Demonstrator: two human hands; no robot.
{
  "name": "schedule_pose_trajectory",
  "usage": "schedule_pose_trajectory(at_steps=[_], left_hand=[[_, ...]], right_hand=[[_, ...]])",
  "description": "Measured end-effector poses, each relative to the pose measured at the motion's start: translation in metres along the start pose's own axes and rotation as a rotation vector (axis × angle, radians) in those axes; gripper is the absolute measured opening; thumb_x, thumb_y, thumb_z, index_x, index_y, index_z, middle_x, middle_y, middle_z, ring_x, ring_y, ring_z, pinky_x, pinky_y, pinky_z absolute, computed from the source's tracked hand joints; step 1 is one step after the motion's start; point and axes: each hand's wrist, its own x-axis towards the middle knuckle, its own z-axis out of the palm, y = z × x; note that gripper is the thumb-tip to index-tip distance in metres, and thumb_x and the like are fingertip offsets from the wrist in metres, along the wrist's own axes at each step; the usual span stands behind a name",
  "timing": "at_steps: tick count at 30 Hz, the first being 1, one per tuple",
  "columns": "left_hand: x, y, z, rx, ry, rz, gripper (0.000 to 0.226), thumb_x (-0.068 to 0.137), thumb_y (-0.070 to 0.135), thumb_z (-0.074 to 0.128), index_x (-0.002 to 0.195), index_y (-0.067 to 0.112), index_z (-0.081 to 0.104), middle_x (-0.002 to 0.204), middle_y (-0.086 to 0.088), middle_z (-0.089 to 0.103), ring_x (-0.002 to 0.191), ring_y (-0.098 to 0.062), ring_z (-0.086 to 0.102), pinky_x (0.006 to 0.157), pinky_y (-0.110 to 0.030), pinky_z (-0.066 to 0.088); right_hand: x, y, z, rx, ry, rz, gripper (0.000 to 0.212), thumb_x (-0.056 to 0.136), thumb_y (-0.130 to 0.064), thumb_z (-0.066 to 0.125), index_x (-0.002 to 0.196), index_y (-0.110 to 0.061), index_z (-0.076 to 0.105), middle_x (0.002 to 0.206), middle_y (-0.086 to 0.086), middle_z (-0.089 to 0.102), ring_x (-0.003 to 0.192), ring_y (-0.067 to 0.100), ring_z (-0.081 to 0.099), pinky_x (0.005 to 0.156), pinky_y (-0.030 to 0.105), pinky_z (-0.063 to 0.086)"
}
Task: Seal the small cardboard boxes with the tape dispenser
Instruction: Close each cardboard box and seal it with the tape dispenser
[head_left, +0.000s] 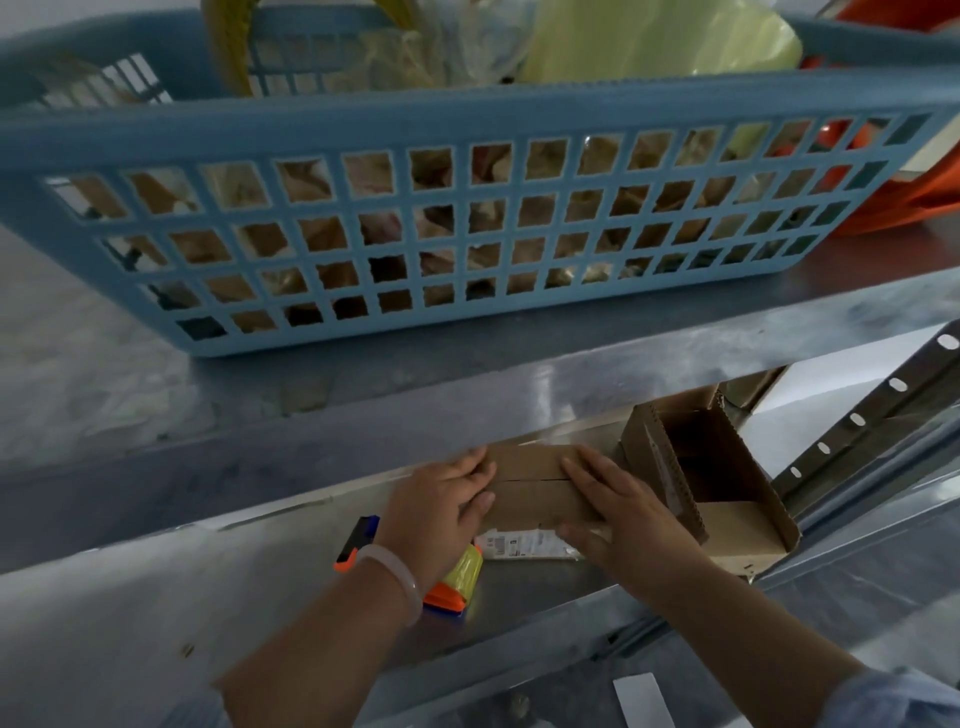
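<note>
1. The small cardboard box (535, 488) lies on the lower metal shelf (208, 597), at about 5 o'clock from the middle of the view, its two top flaps folded down with their seam running between the hands.
2. The left hand (441, 499) lies released over the box's 9 o'clock end, fingers laid fairly straight on the top and thumb against the near side; a pale bracelet (395, 577) circles the wrist.
3. The right hand (623, 509) rests flat on the 3 o'clock end, fingers straight on the flaps and grasping nothing.
4. The tape dispenser (465, 571), orange, blue and yellow, lies on the same shelf at 7 o'clock of the box, partly hidden under the left wrist; neither hand touches it.
5. A white printed packet (524, 545) lies just beside the box at its 6 o'clock edge.
6. An open cardboard box (737, 525) stands just beside the right hand, at 3 o'clock.
7. At 12 o'clock, on the upper shelf (156, 395), stands a blue lattice basket (467, 114) holding bags and cardboard.
</note>
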Motion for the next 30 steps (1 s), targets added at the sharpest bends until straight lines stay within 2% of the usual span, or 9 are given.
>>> schedule_pose_trajectory(at_steps=[4,11,13,15,20,23,25,28,30], left_hand=[[-0.014,-0.007,-0.002,-0.012,0.045,-0.001,0.039,0.097,0.035,0.049,0.133,0.023,0.058,0.146,0.016,0.041,0.128,0.007,0.039,0.108,-0.016,0.031],[-0.043,-0.021,-0.019,0.093,0.133,-0.025,0.042,0.094,0.040,0.042,0.126,0.022,0.065,0.138,0.009,0.055,0.117,-0.009,0.058,0.097,-0.030,0.048],[-0.048,-0.018,-0.021,0.139,0.155,-0.046,0.041,0.093,0.039,0.043,0.123,0.022,0.067,0.135,0.008,0.059,0.114,-0.012,0.061,0.095,-0.031,0.050],[-0.054,-0.019,-0.020,0.162,0.157,-0.070,0.041,0.093,0.038,0.044,0.122,0.022,0.067,0.134,0.007,0.059,0.114,-0.013,0.061,0.095,-0.033,0.050],[-0.055,-0.014,-0.020,0.207,0.141,-0.144,0.043,0.090,0.039,0.043,0.124,0.024,0.066,0.134,0.005,0.060,0.114,-0.015,0.061,0.097,-0.029,0.045],[-0.066,-0.006,-0.022,0.150,0.252,-0.384,0.054,0.086,0.049,0.045,0.132,0.023,0.058,0.138,0.000,0.053,0.125,-0.020,0.049,0.106,-0.031,0.034],[-0.080,0.007,-0.026,-0.002,0.390,-0.690,0.057,0.085,0.047,0.058,0.135,0.021,0.050,0.133,-0.002,0.047,0.124,-0.019,0.042,0.105,-0.026,0.026],[-0.094,0.015,-0.023,-0.471,0.341,-1.117,0.066,0.079,0.039,0.076,0.132,0.016,0.045,0.119,-0.006,0.054,0.108,-0.022,0.055,0.098,-0.031,0.046],[-0.100,0.017,-0.017,-0.874,0.263,-1.185,0.074,0.062,0.056,0.082,0.114,0.009,0.057,0.098,-0.009,0.068,0.089,-0.026,0.067,0.083,-0.039,0.057]], right_hand=[[0.002,-0.007,0.001,0.001,0.012,-0.054,0.076,0.087,-0.058,0.056,0.150,-0.043,0.017,0.158,-0.020,0.004,0.143,0.010,0.011,0.120,0.030,0.015],[0.004,-0.035,0.016,-0.083,0.001,-0.129,0.069,0.091,-0.059,0.049,0.151,-0.040,0.020,0.158,-0.019,0.003,0.140,0.011,0.012,0.117,0.026,0.013],[0.003,-0.038,0.018,-0.170,0.038,-0.181,0.065,0.092,-0.060,0.044,0.151,-0.038,0.026,0.159,-0.017,0.010,0.139,0.013,0.014,0.117,0.030,0.019],[0.006,-0.039,0.022,-0.285,0.137,-0.249,0.062,0.091,-0.061,0.037,0.144,-0.029,0.044,0.152,-0.009,0.035,0.136,0.016,0.024,0.114,0.038,0.033],[0.012,-0.040,0.039,-0.299,0.150,-0.360,0.062,0.103,-0.048,0.012,0.138,-0.016,0.052,0.146,0.005,0.048,0.140,0.022,0.033,0.115,0.036,0.019],[0.015,-0.039,0.041,-0.318,0.177,-0.370,0.065,0.103,-0.046,0.008,0.136,-0.014,0.054,0.145,0.006,0.049,0.138,0.022,0.039,0.114,0.036,0.020],[0.014,-0.039,0.040,-0.314,0.178,-0.376,0.066,0.103,-0.045,0.007,0.135,-0.013,0.055,0.144,0.005,0.049,0.138,0.019,0.033,0.115,0.033,0.014],[0.016,-0.037,0.043,-0.291,0.187,-0.398,0.066,0.103,-0.045,0.008,0.135,-0.012,0.055,0.144,0.005,0.049,0.138,0.018,0.030,0.115,0.033,0.013],[0.018,-0.035,0.044,-0.301,0.182,-0.422,0.065,0.103,-0.045,0.008,0.134,-0.012,0.055,0.144,0.006,0.050,0.138,0.018,0.030,0.116,0.033,0.013]])
